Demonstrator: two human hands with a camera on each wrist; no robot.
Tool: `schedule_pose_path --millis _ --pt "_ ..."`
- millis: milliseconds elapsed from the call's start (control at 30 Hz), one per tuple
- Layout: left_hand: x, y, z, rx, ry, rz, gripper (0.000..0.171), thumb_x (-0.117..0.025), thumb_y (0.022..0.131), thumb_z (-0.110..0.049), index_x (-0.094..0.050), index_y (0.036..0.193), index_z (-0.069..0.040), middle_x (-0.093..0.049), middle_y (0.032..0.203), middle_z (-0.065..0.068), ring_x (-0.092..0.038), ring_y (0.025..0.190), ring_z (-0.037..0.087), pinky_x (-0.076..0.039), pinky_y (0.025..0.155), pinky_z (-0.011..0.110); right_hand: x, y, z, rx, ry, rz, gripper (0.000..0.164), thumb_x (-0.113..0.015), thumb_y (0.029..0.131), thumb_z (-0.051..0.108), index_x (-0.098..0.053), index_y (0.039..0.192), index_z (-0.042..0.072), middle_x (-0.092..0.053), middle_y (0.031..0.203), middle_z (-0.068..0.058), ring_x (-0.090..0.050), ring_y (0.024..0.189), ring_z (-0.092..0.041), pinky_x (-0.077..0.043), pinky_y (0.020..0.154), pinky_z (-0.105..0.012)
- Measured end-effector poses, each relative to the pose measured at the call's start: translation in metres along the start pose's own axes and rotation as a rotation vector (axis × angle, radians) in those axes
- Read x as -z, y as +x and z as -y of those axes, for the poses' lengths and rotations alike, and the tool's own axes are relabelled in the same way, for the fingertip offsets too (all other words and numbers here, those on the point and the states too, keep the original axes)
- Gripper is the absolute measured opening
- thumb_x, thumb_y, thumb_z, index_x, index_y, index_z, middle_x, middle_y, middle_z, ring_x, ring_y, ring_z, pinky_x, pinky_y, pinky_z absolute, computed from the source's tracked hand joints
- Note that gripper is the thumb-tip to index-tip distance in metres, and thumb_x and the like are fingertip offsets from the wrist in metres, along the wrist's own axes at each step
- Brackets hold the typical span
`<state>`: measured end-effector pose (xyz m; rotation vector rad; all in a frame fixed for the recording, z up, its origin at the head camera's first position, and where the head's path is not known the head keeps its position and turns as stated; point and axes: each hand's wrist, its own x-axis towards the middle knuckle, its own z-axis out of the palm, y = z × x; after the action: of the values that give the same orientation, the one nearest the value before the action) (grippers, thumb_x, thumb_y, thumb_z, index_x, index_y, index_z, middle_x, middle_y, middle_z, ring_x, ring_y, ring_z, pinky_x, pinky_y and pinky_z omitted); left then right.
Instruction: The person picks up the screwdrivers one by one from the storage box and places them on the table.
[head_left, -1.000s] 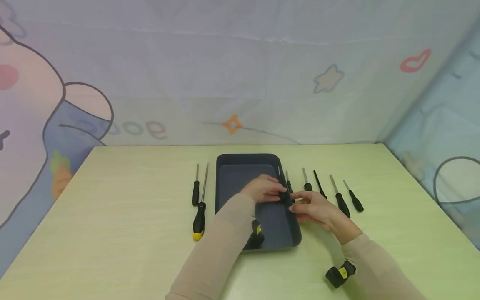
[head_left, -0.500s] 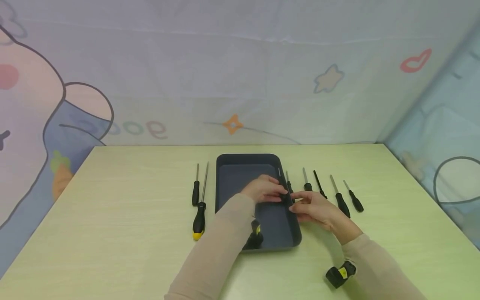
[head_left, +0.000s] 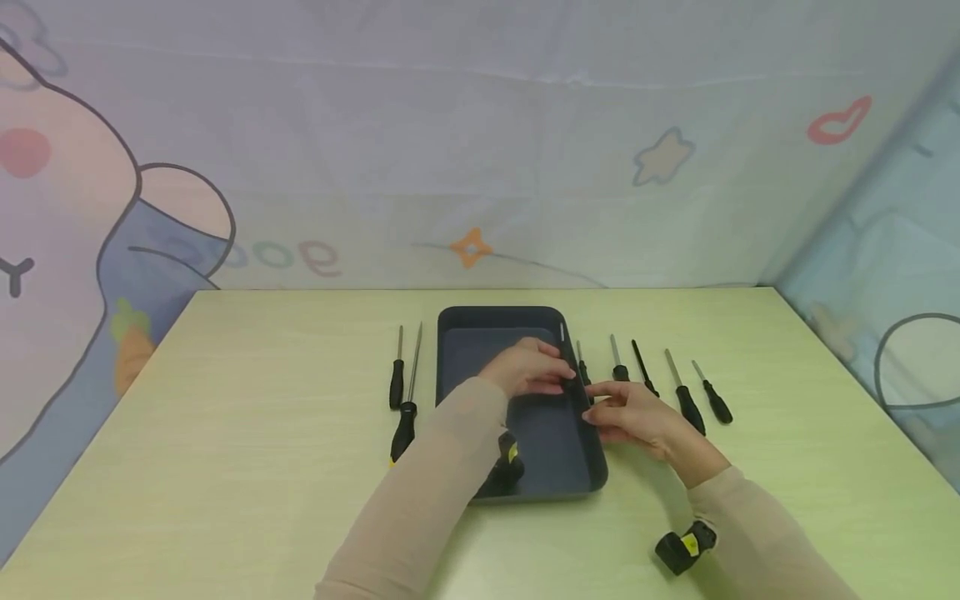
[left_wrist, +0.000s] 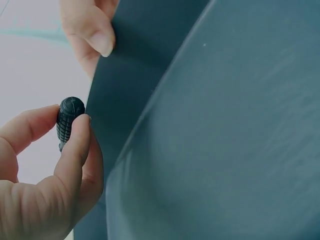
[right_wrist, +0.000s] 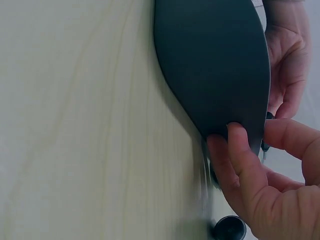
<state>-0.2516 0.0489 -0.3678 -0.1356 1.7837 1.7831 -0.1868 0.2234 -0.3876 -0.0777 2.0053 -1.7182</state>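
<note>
My left hand is over the right side of a dark grey tray. Between thumb and fingers it pinches a small screwdriver with a ribbed black handle. In the head view the screwdriver's shaft points away along the tray's right wall, its handle mostly hidden by the fingers. My right hand grips the tray's right rim from outside. In the right wrist view its fingers press the outer wall, with one digit at the rim's edge.
Several black-handled screwdrivers lie right of the tray, among them a short one and a longer one. Two more lie to its left: a small one and a long one, partly behind my left sleeve. Cloth hangs behind the table.
My left hand has risen slightly with the screwdriver. My left sleeve now covers the end of the long screwdriver's handle. The head view has shifted a little; my right hand keeps its place.
</note>
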Motion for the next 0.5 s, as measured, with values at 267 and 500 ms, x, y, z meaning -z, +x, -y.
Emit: schedule_pose_path --millis 267,500 --pt "0.005 -0.011 -0.01 -0.025 0.027 0.027 0.049 -0.06 0.084 0.01 -0.041 0.129 0.008 -0.054 0.119 0.026 -0.057 0.108 0.034 -0.051 0.086 0.038 0.0 0.0 0.0 -0.004 0.004 -0.004 0.06 -0.056 0.089 0.0 -0.024 0.137 -0.016 -0.058 0.099 -0.012 -0.061 0.089 -0.014 -0.054 0.075 -0.031" --pt "0.018 -0.023 -0.019 -0.038 0.003 0.061 0.055 -0.059 0.085 0.01 -0.037 0.135 0.007 -0.05 0.125 0.026 -0.055 0.111 0.036 -0.05 0.086 0.038 0.0 -0.001 0.001 -0.008 -0.007 -0.011 0.059 -0.056 0.089 0.0 -0.025 0.137 -0.016 -0.058 0.1 -0.013 -0.061 0.089 -0.015 -0.054 0.075 -0.03"
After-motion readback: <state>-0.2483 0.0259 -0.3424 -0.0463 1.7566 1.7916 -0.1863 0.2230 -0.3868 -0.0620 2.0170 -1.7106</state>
